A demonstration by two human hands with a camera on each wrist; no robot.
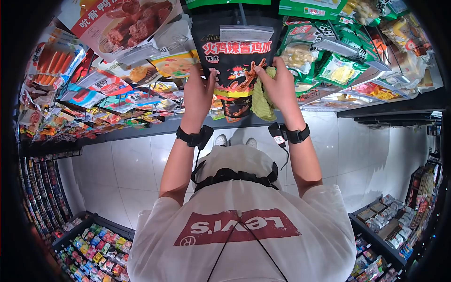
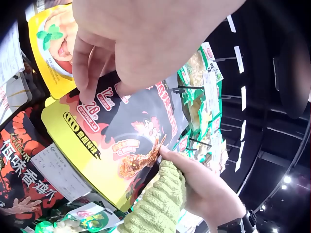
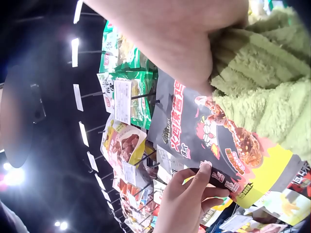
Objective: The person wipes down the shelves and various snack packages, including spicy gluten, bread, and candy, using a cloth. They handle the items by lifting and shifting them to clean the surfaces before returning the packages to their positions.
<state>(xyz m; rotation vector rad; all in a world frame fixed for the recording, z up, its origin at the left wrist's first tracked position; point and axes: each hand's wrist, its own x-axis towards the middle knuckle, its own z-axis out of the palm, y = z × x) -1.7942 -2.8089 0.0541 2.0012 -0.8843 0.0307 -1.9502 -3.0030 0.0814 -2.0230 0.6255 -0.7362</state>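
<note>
A black bag of chicken feet [image 1: 235, 70] with red lettering and a yellow lower band hangs at the front of the rack, facing the person. At its left edge the left hand [image 1: 199, 96] pinches the bag, thumb on the front and fingers behind, as the right wrist view also shows. The right hand [image 1: 282, 91] grips the opposite edge with its thumb on the printed front. A light green ribbed cloth [image 1: 263, 105] is held in that same hand and drapes down over the bag's side. Part of the right hand is hidden by the cloth in the left wrist view.
A clear price tag holder [image 1: 246, 33] overlaps the bag's top. Green snack packs [image 1: 340, 70] hang to the right, and meat snack packs [image 1: 56, 58] to the left. Another black bag [image 2: 22, 170] hangs below. Low display bins [image 1: 96, 244] stand behind the person on the tiled floor [image 1: 120, 164].
</note>
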